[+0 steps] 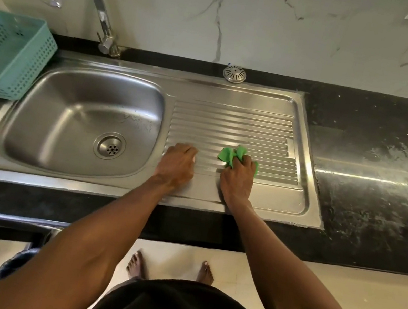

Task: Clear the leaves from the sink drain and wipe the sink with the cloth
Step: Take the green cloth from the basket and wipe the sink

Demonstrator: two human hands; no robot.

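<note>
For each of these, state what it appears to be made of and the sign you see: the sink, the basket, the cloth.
The sink looks like brushed stainless steel: grey metal sheen with streaked reflections. The basket looks like moulded plastic: uniform teal colour and regular perforated walls. The cloth, gripped by the right hand, looks like soft fabric, perhaps microfibre: it bunches into folds.

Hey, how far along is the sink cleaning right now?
The drain shows no leaves, so that step looks done. Wiping is in hand: the right hand grips the green cloth on the ribbed draining board, while the left hand rests beside it. The basin still shows water marks, so it may need wiping.
</note>
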